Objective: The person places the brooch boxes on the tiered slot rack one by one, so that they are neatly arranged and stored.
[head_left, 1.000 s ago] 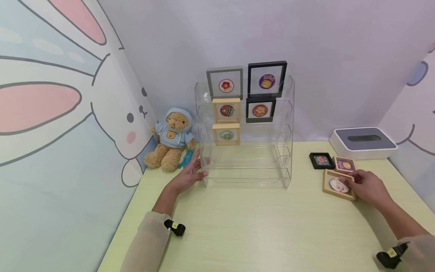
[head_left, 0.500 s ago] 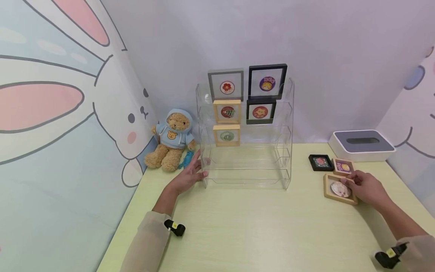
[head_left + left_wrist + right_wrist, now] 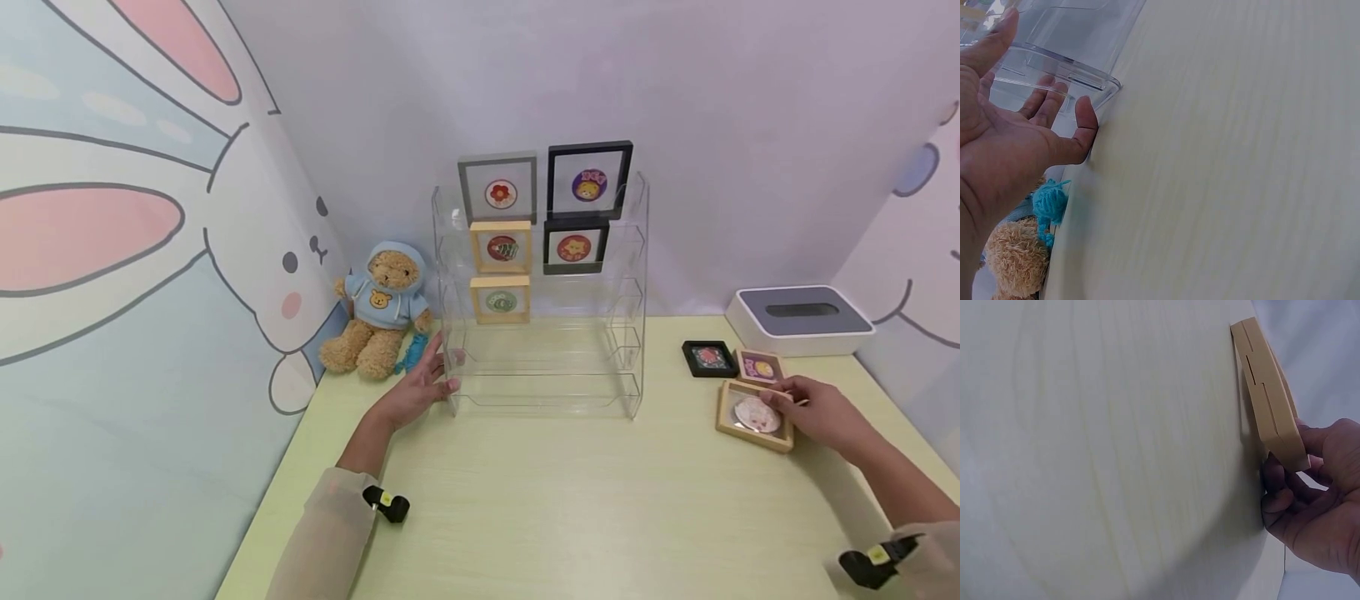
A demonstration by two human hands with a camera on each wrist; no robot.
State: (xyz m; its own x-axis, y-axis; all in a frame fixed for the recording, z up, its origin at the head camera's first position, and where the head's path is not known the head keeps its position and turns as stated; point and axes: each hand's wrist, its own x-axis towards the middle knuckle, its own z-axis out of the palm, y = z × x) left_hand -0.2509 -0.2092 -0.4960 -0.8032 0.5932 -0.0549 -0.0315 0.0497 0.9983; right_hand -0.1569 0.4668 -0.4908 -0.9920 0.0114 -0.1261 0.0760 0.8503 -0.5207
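At the left side of a clear acrylic display rack (image 3: 547,383), the left hand (image 3: 415,392) rests against the side panel, thumb in front and fingers behind. In the left wrist view its fingers (image 3: 1047,106) are mostly extended around the rack's lower corner. On the right, the right hand (image 3: 817,412) pinches the right edge of a tan wooden frame (image 3: 756,415) holding a pale round badge. The right wrist view shows that frame (image 3: 1266,394) tilted, its near end raised off the table between thumb and fingers.
Several framed badges, such as a black frame (image 3: 575,246), stand on the rack's upper tiers. Behind the right hand lie a small black frame (image 3: 708,358), a small tan frame (image 3: 759,367) and a white-and-grey tissue box (image 3: 801,321). A teddy bear (image 3: 382,308) sits left of the rack.
The right hand has shifted slightly right with the tan wooden frame, and its near end has lifted a little. The left hand stays at the rack.
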